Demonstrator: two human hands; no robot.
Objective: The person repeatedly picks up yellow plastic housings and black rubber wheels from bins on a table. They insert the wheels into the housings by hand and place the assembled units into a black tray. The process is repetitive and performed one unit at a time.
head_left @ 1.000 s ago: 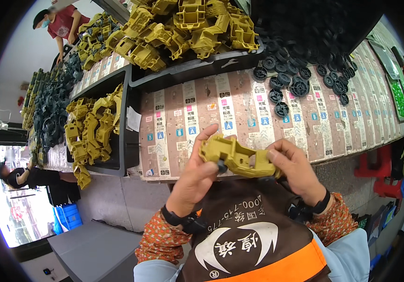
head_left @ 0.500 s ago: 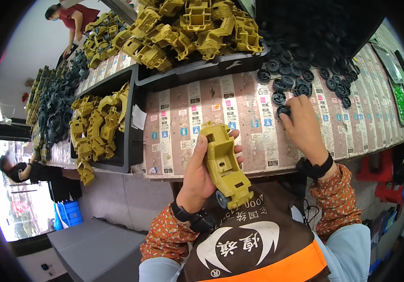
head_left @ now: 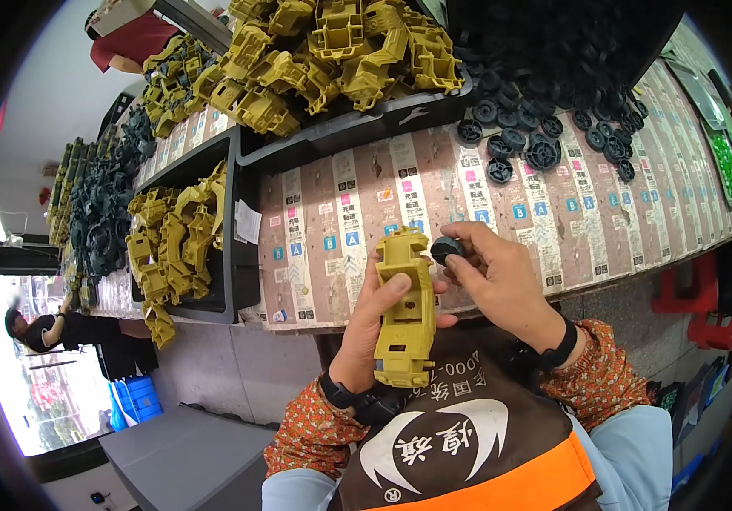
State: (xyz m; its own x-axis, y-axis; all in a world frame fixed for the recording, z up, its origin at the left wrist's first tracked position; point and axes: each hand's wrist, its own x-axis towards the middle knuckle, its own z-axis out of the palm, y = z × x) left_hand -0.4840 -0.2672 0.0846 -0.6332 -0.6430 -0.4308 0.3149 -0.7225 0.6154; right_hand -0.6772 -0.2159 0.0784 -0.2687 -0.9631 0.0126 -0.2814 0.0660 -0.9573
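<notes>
My left hand [head_left: 356,347] is closed round a mustard-yellow plastic toy vehicle body [head_left: 406,332], its thumb pressed on the upper side. The body stands lengthwise over the front edge of the table, with cut-out openings facing up. Beside its far end, my right hand [head_left: 509,285] pinches a small dark wheel [head_left: 445,248] between thumb and fingers. The wheel is close to the body's right side; whether they touch is unclear. Several loose dark wheels [head_left: 543,153] lie on the table beyond my right hand.
A black bin [head_left: 366,128] heaped with yellow bodies stands at the back, and another black bin [head_left: 243,281] holds more at the left. Dark parts [head_left: 106,196] are stacked farther left. Green pieces [head_left: 726,183] lie at the far right. Two other people are at the left.
My right hand has come from the loose wheels toward the body, bringing a wheel. My left hand has turned the body straighter; the wheel seen at its near end is now out of sight.
</notes>
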